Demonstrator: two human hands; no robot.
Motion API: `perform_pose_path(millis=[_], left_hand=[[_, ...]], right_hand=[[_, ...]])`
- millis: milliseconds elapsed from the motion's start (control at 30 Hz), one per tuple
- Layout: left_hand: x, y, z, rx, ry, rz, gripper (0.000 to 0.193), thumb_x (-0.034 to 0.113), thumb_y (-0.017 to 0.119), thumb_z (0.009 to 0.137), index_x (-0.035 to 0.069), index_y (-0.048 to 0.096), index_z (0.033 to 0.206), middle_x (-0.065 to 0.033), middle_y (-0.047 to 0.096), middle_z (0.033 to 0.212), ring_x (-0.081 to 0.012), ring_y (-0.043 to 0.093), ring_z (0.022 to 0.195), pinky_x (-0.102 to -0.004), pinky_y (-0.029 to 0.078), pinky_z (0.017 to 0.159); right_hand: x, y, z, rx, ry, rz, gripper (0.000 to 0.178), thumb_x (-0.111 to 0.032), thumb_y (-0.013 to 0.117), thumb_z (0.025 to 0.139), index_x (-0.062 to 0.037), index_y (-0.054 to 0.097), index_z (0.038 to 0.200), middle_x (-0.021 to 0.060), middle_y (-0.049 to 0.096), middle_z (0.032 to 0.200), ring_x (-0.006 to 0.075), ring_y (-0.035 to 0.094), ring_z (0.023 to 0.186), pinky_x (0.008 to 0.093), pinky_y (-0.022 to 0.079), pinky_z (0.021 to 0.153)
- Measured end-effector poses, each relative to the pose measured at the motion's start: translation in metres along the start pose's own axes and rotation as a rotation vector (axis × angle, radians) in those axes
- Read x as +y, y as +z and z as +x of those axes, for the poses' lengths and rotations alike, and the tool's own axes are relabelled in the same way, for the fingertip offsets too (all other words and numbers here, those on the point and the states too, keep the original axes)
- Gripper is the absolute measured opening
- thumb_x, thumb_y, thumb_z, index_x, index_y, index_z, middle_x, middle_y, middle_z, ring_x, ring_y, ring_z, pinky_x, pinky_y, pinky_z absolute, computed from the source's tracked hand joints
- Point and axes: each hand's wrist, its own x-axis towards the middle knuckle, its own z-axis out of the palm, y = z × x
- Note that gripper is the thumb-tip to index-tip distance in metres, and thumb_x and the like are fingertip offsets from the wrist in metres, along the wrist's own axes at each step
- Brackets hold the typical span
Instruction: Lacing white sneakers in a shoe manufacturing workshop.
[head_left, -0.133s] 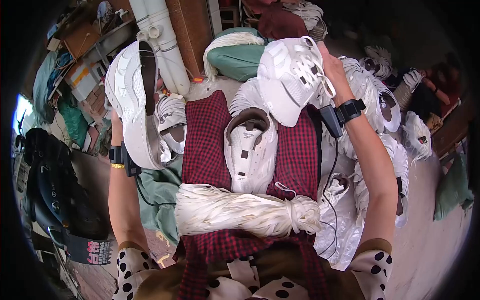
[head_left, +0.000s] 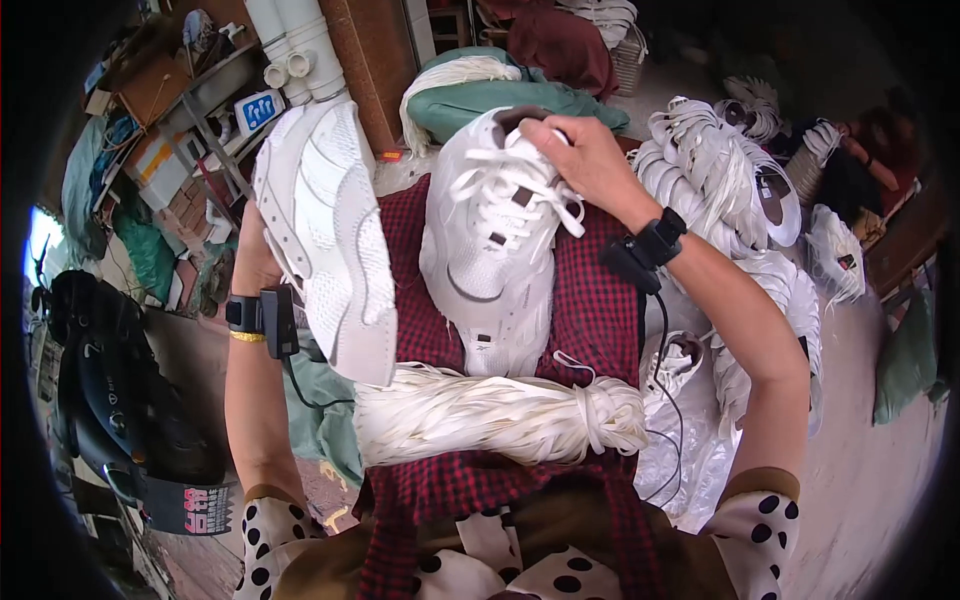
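My left hand point(head_left: 257, 248) is closed on a white shoe upper point(head_left: 338, 222), turned side-on with its toe down; most of the fingers are hidden behind it. In front of me, my right hand point(head_left: 592, 165) pinches a laced white shoe upper point(head_left: 478, 235) near its tongue and collar. Its lace is threaded and tied in loops. Under it, on the red-and-black checked cloth over my lap point(head_left: 595, 310), another white shoe upper point(head_left: 498, 345) shows only its toe end. Nearer my body lies a thick bundle of white laces point(head_left: 470, 412), tied at its right end.
Stacks of white uppers point(head_left: 700, 170) stand on the right. Ahead lies a green sack point(head_left: 480, 105) with white laces on it, beside white pipes point(head_left: 310, 60). A dark scooter point(head_left: 110, 370) is at the left. Another person's arm point(head_left: 868, 165) shows far right. Cables hang from both my wrists.
My right hand has brought the laced upper left and toward me, over the upper on my lap. My left hand has moved its upper right and slightly down, tilting it.
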Motion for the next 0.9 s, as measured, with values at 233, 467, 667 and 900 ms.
perform_pose_path(millis=[233, 467, 667, 900], left_hand=[[-0.04, 0.058, 0.051, -0.143, -0.25, 0.359, 0.035, 0.032, 0.062, 0.099, 0.001, 0.062, 0.117, -0.0037, 0.067, 0.109, -0.0103, 0.064, 0.092, -0.0264, 0.054, 0.086], [-0.066, 0.106, 0.079, -0.307, -0.16, 0.675, 0.044, 0.036, 0.056, 0.102, 0.003, 0.06, 0.131, -0.0045, 0.067, 0.115, -0.0116, 0.062, 0.101, -0.0276, 0.05, 0.091], [-0.136, 0.106, 0.08, -0.249, -0.034, 1.032, 0.049, 0.039, 0.052, 0.102, -0.005, 0.064, 0.12, -0.0118, 0.07, 0.096, -0.0165, 0.06, 0.089, -0.0341, 0.049, 0.084], [-0.139, 0.113, 0.081, -0.133, 0.057, 1.145, 0.051, 0.039, 0.047, 0.103, -0.008, 0.067, 0.106, -0.0211, 0.068, 0.082, -0.0293, 0.065, 0.076, -0.0409, 0.05, 0.075]], right_hand=[[-0.005, 0.017, -0.032, -0.452, -0.213, -0.158, 0.024, -0.015, 0.064, 0.083, 0.0049, 0.066, 0.095, 0.026, 0.064, 0.082, 0.0391, 0.06, 0.069, 0.0435, 0.048, 0.067], [-0.01, -0.03, -0.063, -0.256, 0.468, 0.071, 0.04, -0.032, 0.058, 0.096, 0.0033, 0.061, 0.114, 0.0155, 0.068, 0.093, 0.0216, 0.068, 0.075, 0.0317, 0.056, 0.059], [-0.031, 0.013, -0.094, -0.363, 0.664, 0.116, 0.083, -0.056, 0.062, 0.091, 0.0077, 0.036, 0.137, 0.0176, 0.062, 0.107, 0.0197, 0.067, 0.085, 0.0293, 0.059, 0.059], [-0.007, 0.026, -0.082, -0.297, 0.547, 0.238, 0.073, -0.049, 0.064, 0.093, 0.0057, 0.04, 0.135, 0.0156, 0.062, 0.11, 0.0185, 0.066, 0.094, 0.0303, 0.059, 0.062]])
